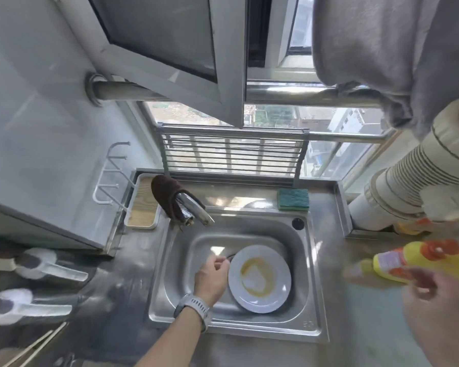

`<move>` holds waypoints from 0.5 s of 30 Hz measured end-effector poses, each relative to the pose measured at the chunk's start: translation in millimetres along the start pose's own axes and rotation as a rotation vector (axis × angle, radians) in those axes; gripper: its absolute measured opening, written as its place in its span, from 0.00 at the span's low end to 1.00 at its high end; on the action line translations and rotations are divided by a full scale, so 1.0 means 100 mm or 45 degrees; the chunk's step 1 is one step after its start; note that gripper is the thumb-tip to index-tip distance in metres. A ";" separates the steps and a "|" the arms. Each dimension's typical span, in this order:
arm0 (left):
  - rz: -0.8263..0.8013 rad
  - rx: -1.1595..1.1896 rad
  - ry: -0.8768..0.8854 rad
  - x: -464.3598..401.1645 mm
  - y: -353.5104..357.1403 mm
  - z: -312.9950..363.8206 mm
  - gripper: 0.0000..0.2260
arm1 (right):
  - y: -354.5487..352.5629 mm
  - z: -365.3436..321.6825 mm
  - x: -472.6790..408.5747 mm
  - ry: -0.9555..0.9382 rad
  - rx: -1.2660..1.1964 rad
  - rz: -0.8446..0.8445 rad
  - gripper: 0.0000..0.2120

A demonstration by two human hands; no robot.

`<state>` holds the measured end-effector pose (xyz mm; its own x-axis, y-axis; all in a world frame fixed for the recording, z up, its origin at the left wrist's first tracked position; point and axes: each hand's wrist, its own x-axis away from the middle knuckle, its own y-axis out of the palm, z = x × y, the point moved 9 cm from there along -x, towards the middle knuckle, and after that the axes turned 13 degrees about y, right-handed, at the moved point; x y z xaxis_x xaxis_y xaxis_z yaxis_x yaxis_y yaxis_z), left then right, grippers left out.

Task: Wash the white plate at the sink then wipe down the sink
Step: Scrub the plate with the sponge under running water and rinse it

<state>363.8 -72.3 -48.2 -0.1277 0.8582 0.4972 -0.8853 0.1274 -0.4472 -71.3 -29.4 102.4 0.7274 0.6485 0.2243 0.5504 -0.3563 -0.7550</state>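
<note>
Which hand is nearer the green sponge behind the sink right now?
Left, though neither is close. The left hand is down in the sink at the white plate, in front of the green sponge. The right hand, blurred, is far off to the right by the yellow bottle.
</note>
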 end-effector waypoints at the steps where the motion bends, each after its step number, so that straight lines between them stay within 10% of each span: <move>1: 0.097 0.104 -0.050 -0.08 -0.10 -0.08 0.09 | 0.36 -0.10 0.17 -0.023 -0.020 -0.118 0.10; 5: 0.375 0.369 -0.164 -0.48 -0.44 -0.44 0.18 | 1.98 -0.67 1.02 -0.066 -0.163 -0.689 0.04; 9: 0.540 0.378 -0.122 -0.67 -0.79 -0.25 0.16 | 3.64 -0.93 1.56 0.386 -0.512 -1.171 0.07; 15: 0.703 0.167 0.040 -0.91 -1.15 -0.03 0.11 | 4.64 -1.40 1.76 0.790 -1.091 -1.344 0.03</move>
<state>479.0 -164.0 -44.4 -0.5759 0.7946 0.1922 -0.7393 -0.4058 -0.5374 369.3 -174.4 -122.0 -0.2158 0.5488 0.8076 0.8271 -0.3368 0.4499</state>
